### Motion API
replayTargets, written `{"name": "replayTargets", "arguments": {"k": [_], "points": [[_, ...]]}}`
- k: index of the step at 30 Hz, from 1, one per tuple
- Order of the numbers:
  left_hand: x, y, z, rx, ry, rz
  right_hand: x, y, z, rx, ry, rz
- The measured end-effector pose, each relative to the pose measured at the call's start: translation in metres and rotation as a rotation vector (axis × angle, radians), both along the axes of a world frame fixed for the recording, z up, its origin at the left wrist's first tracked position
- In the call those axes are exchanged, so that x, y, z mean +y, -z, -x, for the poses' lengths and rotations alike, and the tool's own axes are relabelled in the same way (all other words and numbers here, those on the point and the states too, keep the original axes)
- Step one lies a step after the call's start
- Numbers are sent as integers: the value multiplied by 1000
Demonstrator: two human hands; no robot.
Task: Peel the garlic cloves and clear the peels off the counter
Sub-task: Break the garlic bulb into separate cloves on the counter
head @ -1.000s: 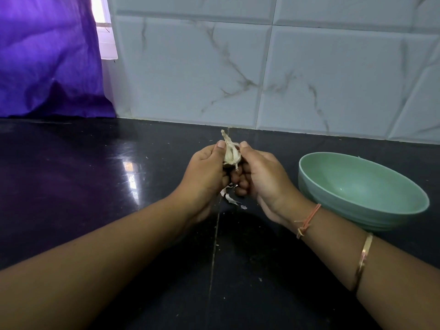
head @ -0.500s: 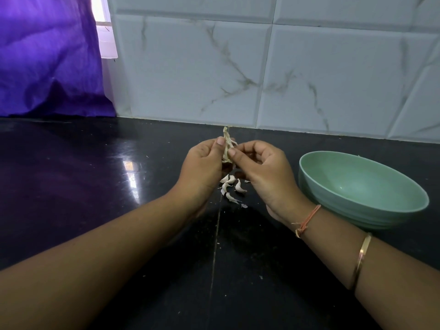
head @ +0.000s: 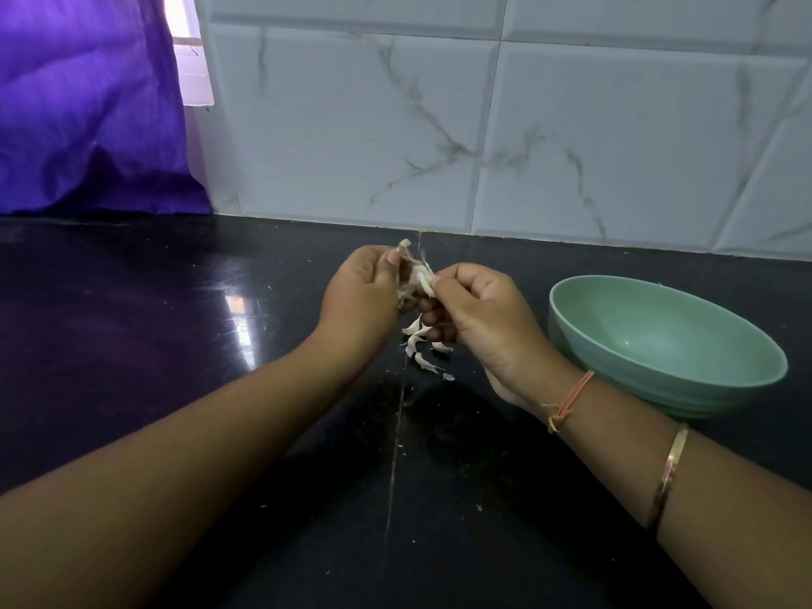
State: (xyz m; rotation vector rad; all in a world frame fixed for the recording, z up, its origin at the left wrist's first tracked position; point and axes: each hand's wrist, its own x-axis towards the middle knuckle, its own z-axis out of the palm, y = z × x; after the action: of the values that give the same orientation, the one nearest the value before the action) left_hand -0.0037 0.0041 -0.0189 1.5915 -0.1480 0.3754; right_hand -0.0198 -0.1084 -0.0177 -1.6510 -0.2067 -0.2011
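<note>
Head view. Both hands met above the black counter (head: 175, 345), near the back wall. Left hand (head: 358, 296) pinched the papery remnant of a garlic bulb (head: 406, 274), thumb pressed near its stalk end, fingers curled behind. Right hand (head: 487, 318) pinched one pale clove (head: 426, 283) between thumb and forefinger, the clove touching the bulb. Below the hands, a small cluster of pale curved garlic pieces (head: 417, 340) lay on the counter (cloves or skins, could not tell). Green bowl (head: 668, 331) stood on the counter just beside the right wrist. Right forearm wore an orange thread (head: 571, 400) and a metal bangle (head: 668, 476). Marbled white tiles (head: 571, 138) behind; purple curtain (head: 88, 116) far left.
</note>
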Motion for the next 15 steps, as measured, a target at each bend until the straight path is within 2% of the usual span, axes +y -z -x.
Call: {"name": "replayTargets", "arguments": {"k": [4, 11, 15], "points": [[5, -7, -2, 32, -34, 154, -4, 2, -2, -1, -7, -29], [9, -5, 0, 194, -9, -1, -6, 2, -3, -2, -17, -117], [6, -1, 6, 119, 106, -52, -6, -1, -1, -8, -10, -167]]}}
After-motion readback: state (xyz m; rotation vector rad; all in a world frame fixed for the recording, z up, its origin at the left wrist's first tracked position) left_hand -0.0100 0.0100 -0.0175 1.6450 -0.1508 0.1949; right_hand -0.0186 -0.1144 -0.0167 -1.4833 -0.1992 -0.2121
